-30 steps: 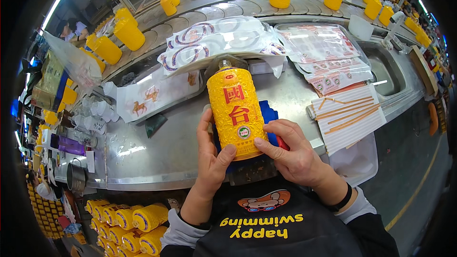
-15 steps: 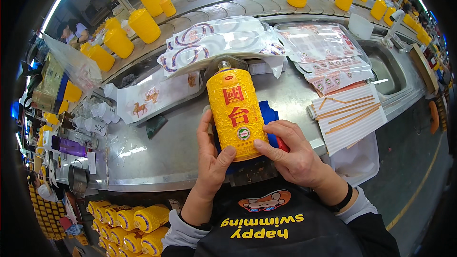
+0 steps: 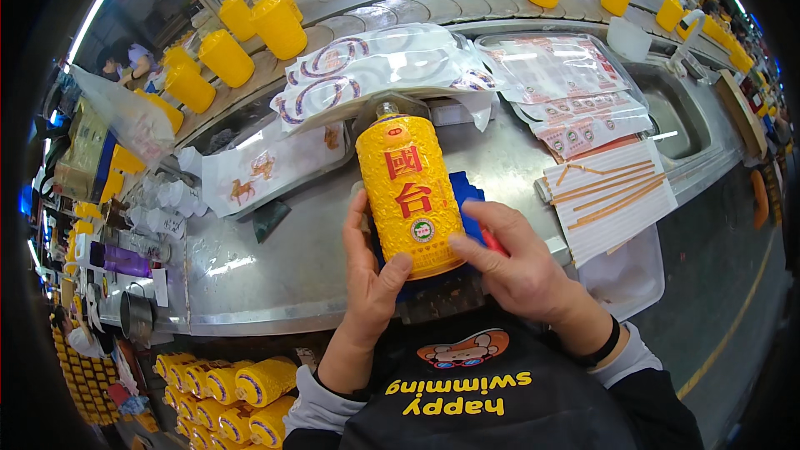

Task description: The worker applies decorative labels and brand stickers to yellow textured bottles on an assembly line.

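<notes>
A yellow embossed bottle [image 3: 407, 175] with red characters and a small round green-and-white label [image 3: 422, 230] lies tilted on its back, its clear neck pointing away from me. My left hand [image 3: 371, 283] grips its lower left side, thumb along the front edge and fingers reaching behind. At its lower right is my right hand [image 3: 525, 271], slightly blurred, with thumb and index finger spread. The thumb tip is at the bottle's edge; whether it touches I cannot tell. Behind the bottle, a blue support [image 3: 467, 200] and a bit of red show.
Decal sheets [image 3: 375, 75] lie beyond the bottle, and more sheets [image 3: 567, 75] rest in a tray to the right. Orange strips [image 3: 612, 192] lie on white paper near a sink [image 3: 667, 117]. A conveyor [image 3: 417, 0] carries yellow bottles. More bottles [image 3: 225, 383] are stacked below, left.
My right hand has drawn slightly right, its fingertips leaving the bottle's front beside the round label. My left hand keeps its hold. Bottles on the conveyor have moved right.
</notes>
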The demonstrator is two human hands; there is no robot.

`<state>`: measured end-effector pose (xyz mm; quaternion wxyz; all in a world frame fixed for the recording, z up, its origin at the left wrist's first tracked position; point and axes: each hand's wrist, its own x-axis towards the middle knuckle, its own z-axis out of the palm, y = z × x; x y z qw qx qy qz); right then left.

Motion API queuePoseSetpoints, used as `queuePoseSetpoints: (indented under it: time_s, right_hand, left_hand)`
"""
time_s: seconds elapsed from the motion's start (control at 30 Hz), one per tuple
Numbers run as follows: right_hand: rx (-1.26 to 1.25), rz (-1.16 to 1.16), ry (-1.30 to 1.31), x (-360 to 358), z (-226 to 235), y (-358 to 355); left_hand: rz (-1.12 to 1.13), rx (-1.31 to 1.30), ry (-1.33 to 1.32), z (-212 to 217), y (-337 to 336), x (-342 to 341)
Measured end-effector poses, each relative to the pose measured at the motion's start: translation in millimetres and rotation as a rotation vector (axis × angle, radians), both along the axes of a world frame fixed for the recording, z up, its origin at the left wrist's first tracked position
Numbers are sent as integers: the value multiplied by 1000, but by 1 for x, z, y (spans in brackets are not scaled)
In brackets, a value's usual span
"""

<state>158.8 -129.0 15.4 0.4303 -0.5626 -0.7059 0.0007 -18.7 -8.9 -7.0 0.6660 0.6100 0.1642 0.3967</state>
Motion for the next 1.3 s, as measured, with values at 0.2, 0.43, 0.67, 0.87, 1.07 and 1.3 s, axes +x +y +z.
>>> queuePoseSetpoints:
  time_s: [0.2, 0.43, 0.67, 0.87, 1.07, 1.3]
  right_hand:
    - [-202, -56, 683, -18, 35, 12]
    - [-236, -191, 654, -4, -2, 13]
    - [-240, -260, 850, -1, -7, 6]
    - [53, 19, 73, -13, 37, 7]
    - [-239, -7, 830, -20, 24, 9]
    - [-314, -75, 763, -20, 13, 13]
  left_hand:
    - [15, 7, 22, -4, 2, 1]
    - [38, 39, 54, -4, 1, 2]
    - [32, 27, 44, -2, -1, 1]
    - [37, 6, 41, -3, 1, 1]
    - [351, 648, 167, 6, -28, -15]
    - [477, 1260, 491, -2, -38, -25]
